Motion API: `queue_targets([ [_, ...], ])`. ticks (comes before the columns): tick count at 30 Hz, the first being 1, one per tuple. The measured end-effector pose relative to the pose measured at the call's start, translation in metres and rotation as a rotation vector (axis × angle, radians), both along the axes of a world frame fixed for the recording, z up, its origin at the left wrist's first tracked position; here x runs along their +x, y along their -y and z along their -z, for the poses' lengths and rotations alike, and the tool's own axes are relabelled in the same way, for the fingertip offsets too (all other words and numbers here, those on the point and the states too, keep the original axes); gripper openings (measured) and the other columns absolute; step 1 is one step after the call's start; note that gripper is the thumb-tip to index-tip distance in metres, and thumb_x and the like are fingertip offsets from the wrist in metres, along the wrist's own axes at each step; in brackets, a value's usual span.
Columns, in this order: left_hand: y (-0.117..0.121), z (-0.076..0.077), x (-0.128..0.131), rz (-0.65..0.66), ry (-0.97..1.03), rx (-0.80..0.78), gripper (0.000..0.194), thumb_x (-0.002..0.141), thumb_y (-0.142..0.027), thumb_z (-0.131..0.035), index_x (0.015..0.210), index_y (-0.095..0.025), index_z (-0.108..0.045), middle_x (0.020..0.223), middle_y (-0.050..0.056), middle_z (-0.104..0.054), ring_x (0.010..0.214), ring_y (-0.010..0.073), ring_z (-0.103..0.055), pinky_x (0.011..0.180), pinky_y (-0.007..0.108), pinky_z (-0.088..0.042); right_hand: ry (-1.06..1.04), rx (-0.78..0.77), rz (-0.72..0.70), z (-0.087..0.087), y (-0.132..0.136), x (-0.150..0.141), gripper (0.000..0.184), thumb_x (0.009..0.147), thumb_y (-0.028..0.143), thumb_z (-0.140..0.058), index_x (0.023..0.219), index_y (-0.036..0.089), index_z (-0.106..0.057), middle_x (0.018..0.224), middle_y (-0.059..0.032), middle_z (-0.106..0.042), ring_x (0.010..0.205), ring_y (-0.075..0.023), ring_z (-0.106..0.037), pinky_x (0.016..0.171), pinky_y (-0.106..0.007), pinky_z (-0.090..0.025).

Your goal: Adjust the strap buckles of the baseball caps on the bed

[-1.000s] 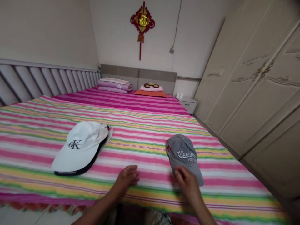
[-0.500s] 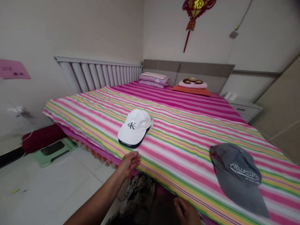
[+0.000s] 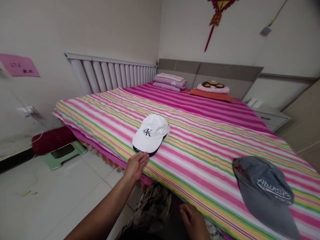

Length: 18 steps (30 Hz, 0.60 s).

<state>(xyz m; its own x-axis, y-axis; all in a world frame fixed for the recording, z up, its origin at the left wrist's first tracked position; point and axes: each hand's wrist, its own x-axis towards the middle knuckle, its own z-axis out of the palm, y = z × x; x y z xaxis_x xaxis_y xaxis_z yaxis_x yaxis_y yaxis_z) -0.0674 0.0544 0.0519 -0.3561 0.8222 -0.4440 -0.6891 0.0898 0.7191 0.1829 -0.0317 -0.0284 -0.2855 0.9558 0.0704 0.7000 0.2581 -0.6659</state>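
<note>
A white baseball cap (image 3: 153, 128) with black lettering and a dark under-brim lies on the striped bedsheet (image 3: 112, 110), its brim facing me. My left hand (image 3: 136, 165) is at the near edge of the bed with its fingers stretched forward, their tips right at the cap's brim. It holds nothing, and whether the fingertips touch the brim I cannot tell. Low in the view, my right hand (image 3: 193, 218) hovers by my lap, loosely curled with a gap beside the thumb and nothing visible in it. Farther right lies a grey cap (image 3: 267, 190) with white lettering.
Folded purple bedding (image 3: 170, 82) and a pink bundle (image 3: 212, 88) rest near the headboard (image 3: 225, 71). A radiator (image 3: 112, 73) runs along the left wall. On the floor at left stand a green stool (image 3: 58, 160) and a dark red roll (image 3: 53, 140).
My left hand has moved forward to the white cap's brim. My right hand stays low by my lap. The view has shifted slightly, and both caps lie as before.
</note>
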Motion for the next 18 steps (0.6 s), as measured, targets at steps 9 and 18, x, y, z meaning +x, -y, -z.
queue_targets([
  [9,-0.008,-0.013,0.005,-0.023,0.090,-0.077,0.010,0.072,-0.006,-0.053,0.074,-0.015,-0.051,0.063,0.000,-0.057,0.055,0.0109,-0.058,0.054,0.022,-0.045,-0.058,0.006,-0.002,0.006,0.003,0.006,0.026,0.080,0.031,-0.041,0.073,0.018,-0.062,0.068,-0.0059,-0.067,0.064,-0.0204,-0.063,0.059,-0.026,-0.047],
  [18,-0.044,-0.039,-0.005,0.003,0.049,0.074,0.009,0.073,-0.020,-0.061,0.079,-0.018,-0.054,0.068,0.001,-0.061,0.062,0.0125,-0.061,0.067,0.027,-0.047,-0.068,0.083,-0.030,0.019,0.003,0.007,0.032,0.081,0.035,-0.039,0.062,0.019,-0.059,0.055,-0.0036,-0.063,0.050,-0.0178,-0.059,0.048,-0.024,-0.044],
])
